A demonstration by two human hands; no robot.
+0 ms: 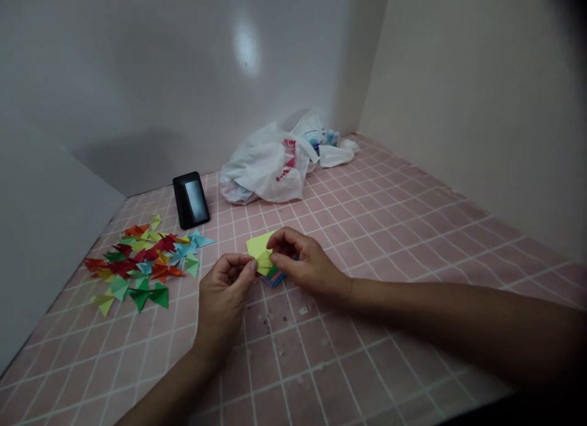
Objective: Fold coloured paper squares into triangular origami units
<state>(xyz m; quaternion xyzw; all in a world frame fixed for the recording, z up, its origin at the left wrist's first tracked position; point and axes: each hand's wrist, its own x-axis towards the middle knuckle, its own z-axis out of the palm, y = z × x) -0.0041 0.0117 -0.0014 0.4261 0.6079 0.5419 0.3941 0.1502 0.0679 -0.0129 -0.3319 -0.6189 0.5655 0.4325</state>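
Note:
Between my two hands is a small folded piece of yellow origami paper (263,261). My left hand (228,290) pinches its left edge between thumb and fingertips. On its other side, my right hand (300,261) is closed on the right edge, with the fingers curled. Just behind and below lies a stack of square coloured paper (257,244) with a yellow sheet on top and blue and green edges showing; the right hand covers part of it. To the left, folded paper butterflies (142,255) in red, orange, yellow, green and light blue lie in a loose heap.
A black phone-like device (191,200) leans at the back left. White plastic bags (270,163) and a blue-patterned packet (325,136) sit along the back wall. Pink gridded cloth (389,230) covers the surface, worn in front of my hands. Walls rise left, back and right.

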